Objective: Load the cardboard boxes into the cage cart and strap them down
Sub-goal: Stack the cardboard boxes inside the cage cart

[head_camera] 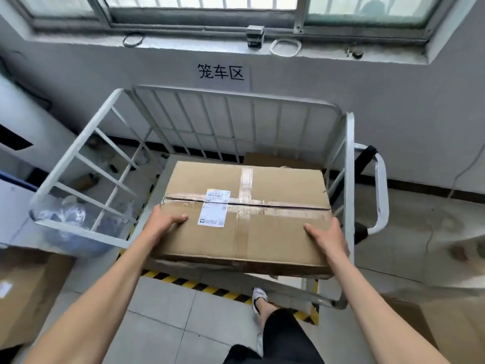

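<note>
A person's left hand and right hand, set well apart, clamp the near corners of a taped cardboard box, thumbs on top and fingers wrapped down its sides. The box, with a white shipping label on its lid, sits in the open front of the white cage cart; whether it rests on the deck cannot be told. Brown cardboard shows behind it at the back rail. More cartons wait on the floor at left and right, so loading appears to be at an early stage. No strap crosses the load, and strapping is not yet begun.
</note>
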`<state>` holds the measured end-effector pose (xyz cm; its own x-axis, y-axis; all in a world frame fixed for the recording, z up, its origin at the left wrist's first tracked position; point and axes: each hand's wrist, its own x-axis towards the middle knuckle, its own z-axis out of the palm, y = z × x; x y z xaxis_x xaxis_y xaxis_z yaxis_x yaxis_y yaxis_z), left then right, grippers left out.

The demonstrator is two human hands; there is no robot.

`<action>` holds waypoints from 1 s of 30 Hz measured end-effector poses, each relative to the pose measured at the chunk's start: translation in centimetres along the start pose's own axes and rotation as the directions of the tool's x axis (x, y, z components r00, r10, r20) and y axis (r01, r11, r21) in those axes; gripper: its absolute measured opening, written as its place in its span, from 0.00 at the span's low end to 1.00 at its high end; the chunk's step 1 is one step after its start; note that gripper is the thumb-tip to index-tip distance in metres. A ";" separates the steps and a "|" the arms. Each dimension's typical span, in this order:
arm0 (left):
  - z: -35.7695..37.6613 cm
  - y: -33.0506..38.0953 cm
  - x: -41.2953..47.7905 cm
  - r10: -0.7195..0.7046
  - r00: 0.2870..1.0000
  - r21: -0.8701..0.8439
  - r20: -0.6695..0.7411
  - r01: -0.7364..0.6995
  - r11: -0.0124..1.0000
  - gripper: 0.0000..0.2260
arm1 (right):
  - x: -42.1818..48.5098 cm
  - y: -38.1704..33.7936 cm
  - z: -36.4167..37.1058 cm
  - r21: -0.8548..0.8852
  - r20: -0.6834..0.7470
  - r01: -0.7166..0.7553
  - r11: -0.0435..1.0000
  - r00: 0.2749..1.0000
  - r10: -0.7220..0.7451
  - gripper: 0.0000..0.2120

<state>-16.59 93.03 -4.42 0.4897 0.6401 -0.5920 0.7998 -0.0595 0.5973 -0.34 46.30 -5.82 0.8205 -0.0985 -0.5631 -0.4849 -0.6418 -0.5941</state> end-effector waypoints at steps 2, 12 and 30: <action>-0.9 -0.5 5.0 -0.004 1.000 0.032 -0.017 0.005 0.999 0.49 | 2.3 -0.6 2.5 0.044 0.035 -0.039 0.998 0.999 0.038 0.55; 1.5 2.8 12.1 -0.087 0.990 0.092 0.108 0.077 0.993 0.41 | 6.1 -1.6 10.7 0.042 -0.042 -0.212 0.976 0.976 0.214 0.45; 24.7 -13.0 33.6 -0.227 0.930 0.295 0.290 0.139 0.945 0.41 | 22.3 18.8 25.3 0.006 -0.110 -0.432 0.902 0.896 0.430 0.48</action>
<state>-2.01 96.38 -45.46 0.3739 0.3866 -0.8430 0.9267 -0.1932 0.3224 1.22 51.33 -44.08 0.5596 -0.4479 -0.6973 -0.7937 -0.5318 -0.2953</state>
